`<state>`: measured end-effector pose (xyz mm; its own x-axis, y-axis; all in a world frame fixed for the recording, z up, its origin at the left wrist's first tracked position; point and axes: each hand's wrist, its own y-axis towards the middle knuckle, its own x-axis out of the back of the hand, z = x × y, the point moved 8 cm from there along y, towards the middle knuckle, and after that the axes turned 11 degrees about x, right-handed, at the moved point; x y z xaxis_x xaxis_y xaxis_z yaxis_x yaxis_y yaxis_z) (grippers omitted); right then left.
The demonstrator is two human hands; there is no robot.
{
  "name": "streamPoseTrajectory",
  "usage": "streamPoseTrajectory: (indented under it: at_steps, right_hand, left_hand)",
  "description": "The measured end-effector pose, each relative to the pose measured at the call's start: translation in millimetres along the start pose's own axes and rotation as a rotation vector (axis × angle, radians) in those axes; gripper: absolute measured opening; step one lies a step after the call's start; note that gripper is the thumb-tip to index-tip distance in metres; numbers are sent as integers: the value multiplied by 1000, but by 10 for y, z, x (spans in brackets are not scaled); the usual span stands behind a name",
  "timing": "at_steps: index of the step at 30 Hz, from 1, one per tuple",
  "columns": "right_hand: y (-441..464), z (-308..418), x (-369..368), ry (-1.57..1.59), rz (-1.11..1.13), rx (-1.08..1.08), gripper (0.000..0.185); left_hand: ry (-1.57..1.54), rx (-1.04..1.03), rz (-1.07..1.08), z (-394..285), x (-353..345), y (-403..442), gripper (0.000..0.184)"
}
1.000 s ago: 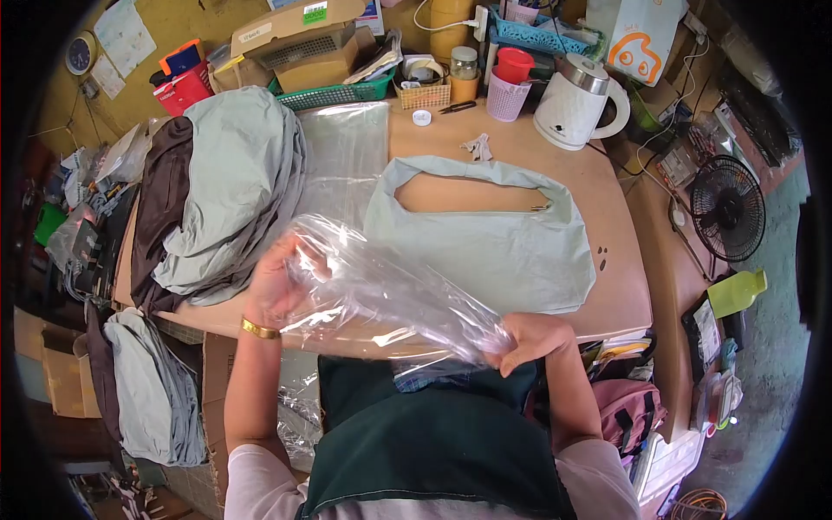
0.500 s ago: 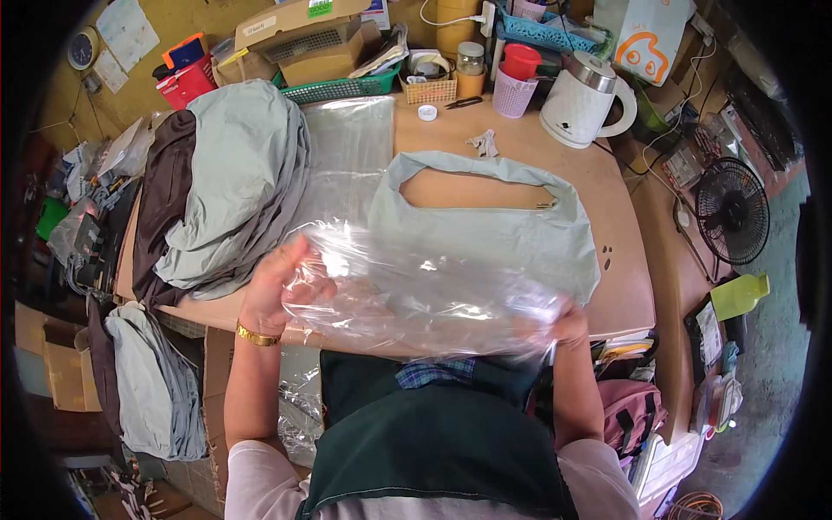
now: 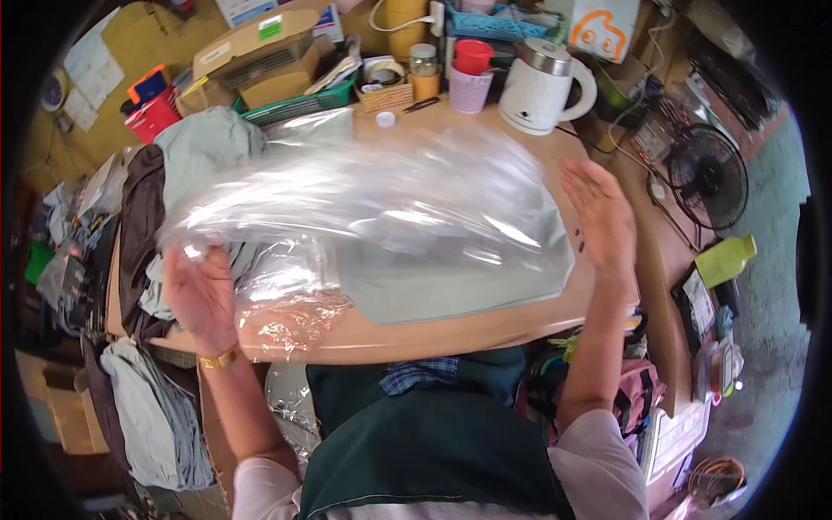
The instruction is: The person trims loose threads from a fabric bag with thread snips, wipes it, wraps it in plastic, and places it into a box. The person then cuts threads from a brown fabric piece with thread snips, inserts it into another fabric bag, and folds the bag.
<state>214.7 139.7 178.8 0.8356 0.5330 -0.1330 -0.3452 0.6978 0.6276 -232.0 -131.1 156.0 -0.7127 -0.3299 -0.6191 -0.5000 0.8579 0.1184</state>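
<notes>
A large clear plastic bag (image 3: 373, 191) billows above the table, smeared by motion. My left hand (image 3: 199, 290), palm up with a gold band at the wrist, is at the bag's left end; its fingertips are partly hidden by shiny plastic and seem closed on the edge. My right hand (image 3: 601, 212) is apart from the bag on the right, fingers stretched out and holding nothing. Beneath the plastic lies a pale grey-green cloth bag (image 3: 451, 290), its upper part blurred by the film. More crumpled clear plastic (image 3: 290, 286) rests beside my left hand.
Piled grey-green cloth (image 3: 204, 143) and dark brown cloth (image 3: 139, 234) lie on the table's left. Along the back stand a green basket (image 3: 299, 108), a pink cup (image 3: 469, 91) and a white kettle (image 3: 533, 91). A black fan (image 3: 709, 176) stands at right.
The plastic has risen and spread out over the cloth bag. My right hand has let go and moved up and right; my left hand has moved left. The view has shifted slightly.
</notes>
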Motion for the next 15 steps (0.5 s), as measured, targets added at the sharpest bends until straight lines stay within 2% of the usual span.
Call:
streamPoseTrajectory:
  at_steps: [1, 3, 4, 5, 6, 7, 9, 10, 12, 13, 15]
  right_hand:
    - [-6, -130, 19, -249, -22, -30, 45]
    - [-301, -552, -456, -517, 163, -90, 51]
    - [-512, -709, -826, -659, 259, -130, 54]
    - [-778, -916, -1200, -894, 456, 46, 55]
    - [-937, -948, -1453, -1042, 647, 39, 56]
    - [-1055, -990, -1576, -1180, 843, 26, 58]
    - [-945, -940, -1035, -1298, 772, -54, 60]
    - [-931, -898, -675, -1401, 714, -128, 62]
    - [-1035, -868, 72, -1595, 500, -370, 68]
    - [-1091, -884, 71, -1590, 510, -363, 68]
    - [-1270, -815, 102, -1670, 395, -387, 72]
  left_hand:
    - [-403, -120, -61, 29, 147, 23, 43]
    - [-48, -169, -139, 848, -636, -232, 37]
    - [-55, 62, -117, 1499, -770, -288, 40]
    - [519, 0, -129, 1780, -990, -406, 40]
    - [1094, -77, -133, 1992, -1157, -485, 41]
    - [1088, -75, -115, 2112, -1082, -484, 41]
    - [1579, 9, 147, 2394, -981, -413, 41]
    - [1657, 38, 158, 2364, -930, -389, 40]
    - [1592, 46, 135, 2351, -862, -315, 37]
    - [1525, 53, 111, 2332, -839, -272, 34]
    - [1534, 45, 149, 2203, -1267, -271, 39]
